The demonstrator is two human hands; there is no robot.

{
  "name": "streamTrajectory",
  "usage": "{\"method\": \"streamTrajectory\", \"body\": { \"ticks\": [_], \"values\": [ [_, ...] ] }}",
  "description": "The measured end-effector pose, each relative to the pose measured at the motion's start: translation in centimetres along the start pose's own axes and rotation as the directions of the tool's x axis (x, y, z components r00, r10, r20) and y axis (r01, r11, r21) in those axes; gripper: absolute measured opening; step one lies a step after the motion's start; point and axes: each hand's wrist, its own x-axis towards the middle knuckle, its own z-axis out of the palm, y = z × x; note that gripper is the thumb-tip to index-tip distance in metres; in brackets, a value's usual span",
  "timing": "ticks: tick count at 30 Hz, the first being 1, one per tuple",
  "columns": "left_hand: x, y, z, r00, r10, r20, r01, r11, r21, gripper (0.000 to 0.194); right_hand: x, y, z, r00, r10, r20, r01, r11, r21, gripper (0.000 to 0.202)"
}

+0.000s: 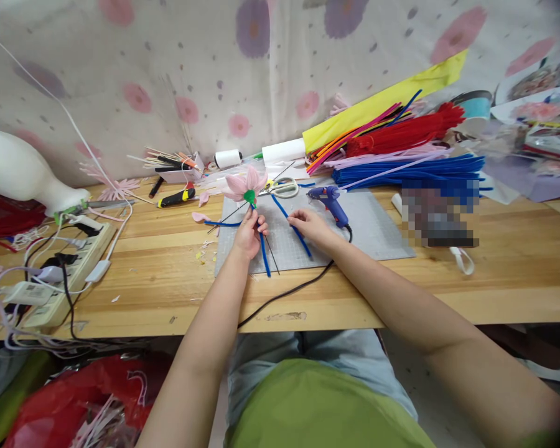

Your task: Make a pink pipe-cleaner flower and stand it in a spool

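My left hand point(251, 234) is closed around the stem of a pink pipe-cleaner flower point(246, 185) with a green base. A blue pipe cleaner and a thin dark wire stick out below that hand. Between the fingertips of my right hand point(312, 226) is another blue pipe cleaner point(280, 206), slanting over the grey cutting mat point(354, 239). Just beyond the right hand lies a blue glue gun point(329, 202), its cable running toward the table's front edge. White-handled scissors point(285, 187) rest behind the flower.
Bundles of blue pipe cleaners point(410, 170) and red pipe cleaners point(401, 134) lie at the back right. A yellow-black utility knife point(176, 198) is at the left. Near the left edge are a power strip point(70, 274) with tangled cords and a white foam head point(21, 165).
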Motion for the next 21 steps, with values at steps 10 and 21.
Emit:
{"method": "streamTrajectory", "body": {
  "ticks": [10,21],
  "values": [
    [-0.1,0.5,0.0,0.994,-0.105,0.009,0.105,0.982,-0.157,0.014,-1.4,-0.5,0.1,0.991,-0.085,-0.099,0.053,0.956,-0.289,0.008],
    [-0.1,0.5,0.1,0.993,-0.12,-0.003,0.116,0.967,-0.225,0.016,-1.4,-0.9,0.4,0.996,-0.038,-0.079,-0.028,0.716,-0.698,0.02]
  ]
}}
